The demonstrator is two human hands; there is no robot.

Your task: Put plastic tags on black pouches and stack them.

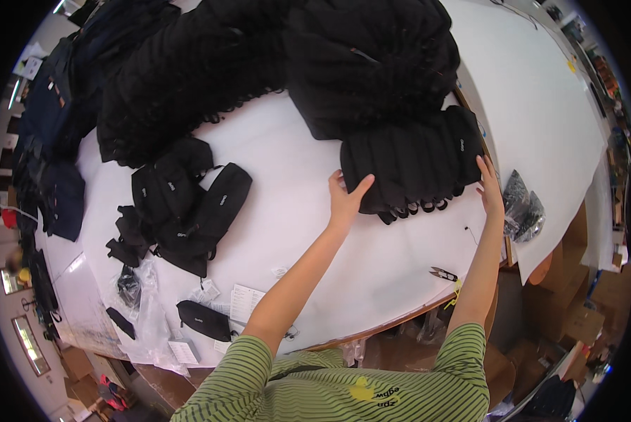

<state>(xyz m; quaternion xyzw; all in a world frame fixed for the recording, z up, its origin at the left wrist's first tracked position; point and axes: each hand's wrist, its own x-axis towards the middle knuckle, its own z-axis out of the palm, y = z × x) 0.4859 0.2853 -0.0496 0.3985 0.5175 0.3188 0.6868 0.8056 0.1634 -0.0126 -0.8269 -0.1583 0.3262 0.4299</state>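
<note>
A row of black fabric pouches (414, 162), packed side by side with small loops along the near edge, lies on the white table (287, 176). My left hand (347, 198) grips the row's left end, thumb and fingers spread around its near corner. At the opposite end, my right hand (491, 186) presses its fingers against the outermost pouch. Between them, my two hands hold the row. Just behind it rises a big pile of the same black pouches (371, 63), touching or nearly touching the row.
A long black stack (196, 77) curves along the far left. Loose black pouches (189, 204) lie in a heap at left. Nearer me are a single pouch (204, 321), clear plastic bags (150, 309) and paper slips (246, 302). Thread snips (443, 274) rest by the front edge.
</note>
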